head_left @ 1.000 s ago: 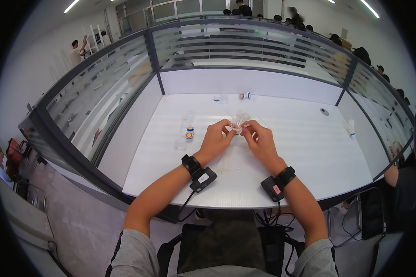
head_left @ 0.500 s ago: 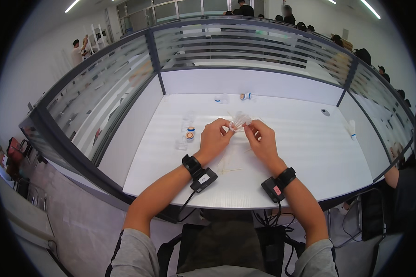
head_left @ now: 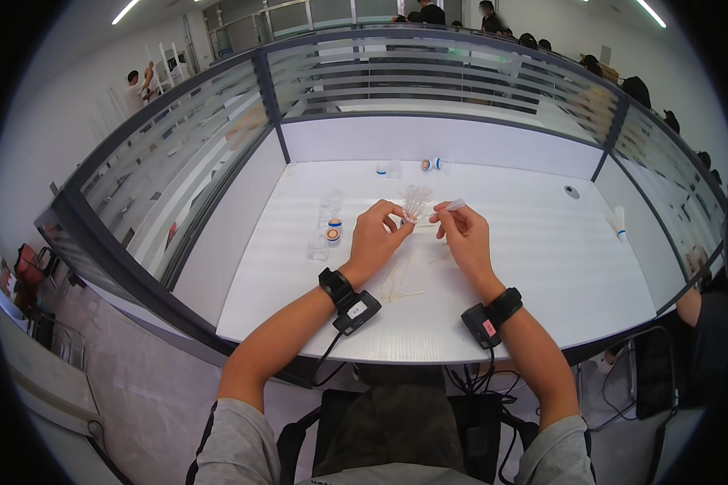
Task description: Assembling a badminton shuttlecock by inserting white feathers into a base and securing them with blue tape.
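Note:
Over the middle of the white table (head_left: 534,259), my left hand (head_left: 374,236) pinches the base of a fanned bundle of thin, whitish translucent pieces (head_left: 416,199), whose exact kind is unclear. Just to its right, my right hand (head_left: 467,240) is closed on a small whitish translucent piece (head_left: 455,205) that sticks out past the fingers. The two hands are apart by a small gap. Several thin pale sticks (head_left: 399,284) lie loose on the table between my forearms.
Small round blue-rimmed containers (head_left: 332,235) and clear plastic pieces (head_left: 318,251) lie left of my hands. More blue-and-white containers (head_left: 430,164) lie near the back panel. A white tube with a blue end (head_left: 618,223) is at the right. Partitions (head_left: 441,141) enclose the table.
My right hand has drawn a little to the right, away from the bundle, with a small translucent piece now in its fingers. The bundle now stands more upright in my left hand.

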The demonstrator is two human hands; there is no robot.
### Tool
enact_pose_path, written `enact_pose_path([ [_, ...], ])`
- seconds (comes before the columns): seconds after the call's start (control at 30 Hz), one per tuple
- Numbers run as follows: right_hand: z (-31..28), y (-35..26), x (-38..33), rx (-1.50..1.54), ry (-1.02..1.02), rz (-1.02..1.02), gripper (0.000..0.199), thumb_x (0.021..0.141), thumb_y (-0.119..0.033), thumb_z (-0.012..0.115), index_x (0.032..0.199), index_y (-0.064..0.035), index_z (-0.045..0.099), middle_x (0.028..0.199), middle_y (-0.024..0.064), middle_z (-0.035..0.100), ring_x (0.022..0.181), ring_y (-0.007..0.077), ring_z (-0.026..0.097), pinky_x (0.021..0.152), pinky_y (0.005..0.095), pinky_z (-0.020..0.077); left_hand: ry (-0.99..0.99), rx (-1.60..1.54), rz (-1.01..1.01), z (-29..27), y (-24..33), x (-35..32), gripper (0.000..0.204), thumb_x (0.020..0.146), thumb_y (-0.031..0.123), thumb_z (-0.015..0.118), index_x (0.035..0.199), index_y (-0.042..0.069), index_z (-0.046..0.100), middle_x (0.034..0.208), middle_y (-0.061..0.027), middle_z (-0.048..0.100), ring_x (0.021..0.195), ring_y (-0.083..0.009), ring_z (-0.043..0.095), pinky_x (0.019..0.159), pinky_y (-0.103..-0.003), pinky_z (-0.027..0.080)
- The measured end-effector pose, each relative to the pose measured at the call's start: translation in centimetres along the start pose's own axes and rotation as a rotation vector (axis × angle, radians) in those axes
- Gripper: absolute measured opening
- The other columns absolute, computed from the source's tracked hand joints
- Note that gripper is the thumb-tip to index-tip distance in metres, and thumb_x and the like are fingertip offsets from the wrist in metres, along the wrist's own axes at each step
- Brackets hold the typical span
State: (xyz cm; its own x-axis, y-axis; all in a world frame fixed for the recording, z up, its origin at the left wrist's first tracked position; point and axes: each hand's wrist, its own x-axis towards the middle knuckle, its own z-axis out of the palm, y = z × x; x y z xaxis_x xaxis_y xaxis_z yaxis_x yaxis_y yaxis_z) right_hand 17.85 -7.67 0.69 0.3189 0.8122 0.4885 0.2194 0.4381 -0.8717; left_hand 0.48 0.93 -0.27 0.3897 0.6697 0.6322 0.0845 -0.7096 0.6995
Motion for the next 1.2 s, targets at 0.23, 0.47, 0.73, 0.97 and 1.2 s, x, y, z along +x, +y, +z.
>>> enact_pose_path([
  [0.23, -0.1, 0.7, 0.1, 0.007, -0.006, 0.005, 0.017, 0.1, -0.011, 0.06, 0.111, 0.0026, 0.064, 0.091, 0.009, 0.074, 0.069, 0.0088, 0.061, 0.063, 0.0241, 0.052, 0.013, 0.001, 0.108, 0.0, 0.2, 0.2, 0.017, 0.079, 0.01, 0.083, 0.084, 0.005, 0.068, 0.096, -0.0043, 0.065, 0.083, -0.0121, 0.061, 0.064, -0.028, 0.044],
  [0.47, 0.0, 0.7, 0.2, -0.077, -0.025, 0.003, 0.019, 0.101, -0.017, 0.063, 0.11, -0.0016, 0.068, 0.094, 0.0056, 0.073, 0.075, 0.0075, 0.062, 0.063, 0.024, 0.0512, -0.048, -0.035, 0.079, -0.3, 0.6, 0.0, 0.023, 0.078, 0.013, 0.085, 0.077, 0.001, 0.065, 0.108, -0.0131, 0.07, 0.087, -0.0209, 0.065, 0.075, -0.032, 0.05],
  [0.73, 0.0, 0.9, 0.2, -0.108, -0.019, -0.004, 0.02, 0.101, -0.02, 0.064, 0.109, -0.0022, 0.07, 0.092, 0.004, 0.072, 0.073, 0.0065, 0.059, 0.06, 0.0238, 0.0497, -0.124, -0.113, -0.026, -0.1, 1.1, -0.1, 0.025, 0.08, 0.013, 0.084, 0.074, -0.001, 0.064, 0.091, -0.0063, 0.075, 0.077, -0.0099, 0.057, 0.073, -0.027, 0.047],
  [0.97, 0.0, 0.6, 0.0, -0.14, -0.009, -0.011, 0.022, 0.101, -0.021, 0.063, 0.107, -0.0012, 0.07, 0.09, 0.0029, 0.07, 0.071, 0.0067, 0.058, 0.058, 0.0235, 0.0471, -0.13, -0.106, 0.006, -0.1, 0.7, -0.2, 0.026, 0.078, 0.013, 0.084, 0.098, -0.002, 0.075, 0.086, -0.0056, 0.073, 0.071, -0.013, 0.058, 0.069, -0.029, 0.048],
  [1.2, -0.3, 0.8, 0.1, -0.137, -0.021, -0.019, 0.023, 0.101, -0.022, 0.062, 0.108, -0.0013, 0.07, 0.089, 0.0035, 0.07, 0.071, 0.0066, 0.058, 0.058, 0.0235, 0.0467, -0.157, -0.124, 0.028, -0.1, 1.2, -0.1, 0.022, 0.079, 0.013, 0.084, 0.093, -0.001, 0.074, 0.088, -0.0044, 0.074, 0.073, -0.0127, 0.059, 0.07, -0.029, 0.047],
])
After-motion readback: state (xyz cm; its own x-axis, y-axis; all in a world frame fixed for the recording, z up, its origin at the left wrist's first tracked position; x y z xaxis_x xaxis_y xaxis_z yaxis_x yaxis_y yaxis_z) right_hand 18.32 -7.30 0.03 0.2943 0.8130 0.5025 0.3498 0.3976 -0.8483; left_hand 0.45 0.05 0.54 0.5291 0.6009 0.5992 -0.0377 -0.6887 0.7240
